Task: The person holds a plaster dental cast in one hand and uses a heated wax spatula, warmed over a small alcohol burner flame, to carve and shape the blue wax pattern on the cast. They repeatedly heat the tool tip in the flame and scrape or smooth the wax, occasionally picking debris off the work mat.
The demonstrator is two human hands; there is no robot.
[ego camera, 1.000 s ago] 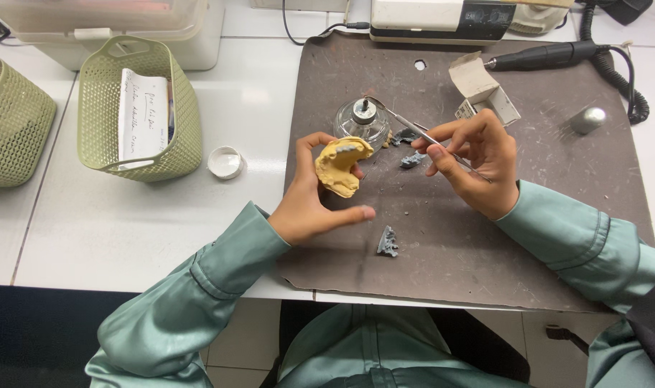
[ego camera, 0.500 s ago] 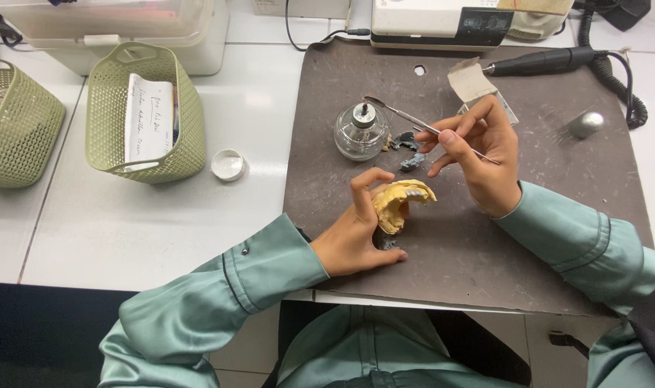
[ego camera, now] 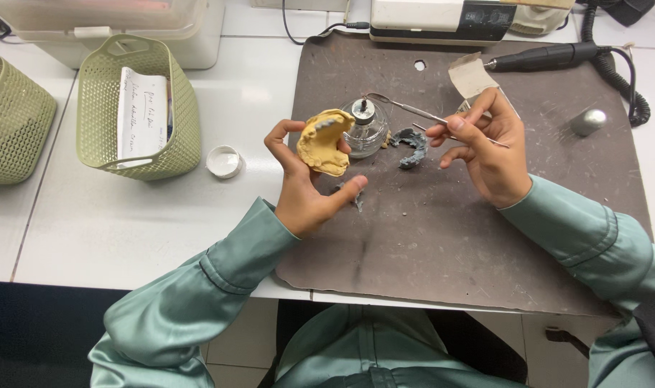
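While we look down from the head camera, we see the left hand [ego camera: 306,188] lifted a little above the dark work mat [ego camera: 442,259], and it grasps a yellow dental cast [ego camera: 323,142] between the fingers and the thumb side of the palm. This cast is tilted, with its hollow side turned toward us, and a short row of grey teeth sits on its upper edge. It is just beside a small glass alcohol lamp [ego camera: 363,127] with a metal cap, which stands on the mat behind it.

Our right hand [ego camera: 485,147] is closed around a thin metal instrument [ego camera: 414,110], in the way one holds a pen. The tip of the instrument points to the left and reaches over the top of the lamp. Between the two hands a grey curved wax piece [ego camera: 411,146] lies on the mat, near the lamp, and a smaller grey fragment [ego camera: 356,197] lies just below the left thumb.

On the white table at the left we see a green basket [ego camera: 137,108] with a paper sheet inside, a second green basket [ego camera: 11,122] at the edge, and a small white lid [ego camera: 223,161] near the first one. At the far side of the mat a black handpiece [ego camera: 550,55] rests with its cable, and a round metal object [ego camera: 588,121] stands well apart at the right.
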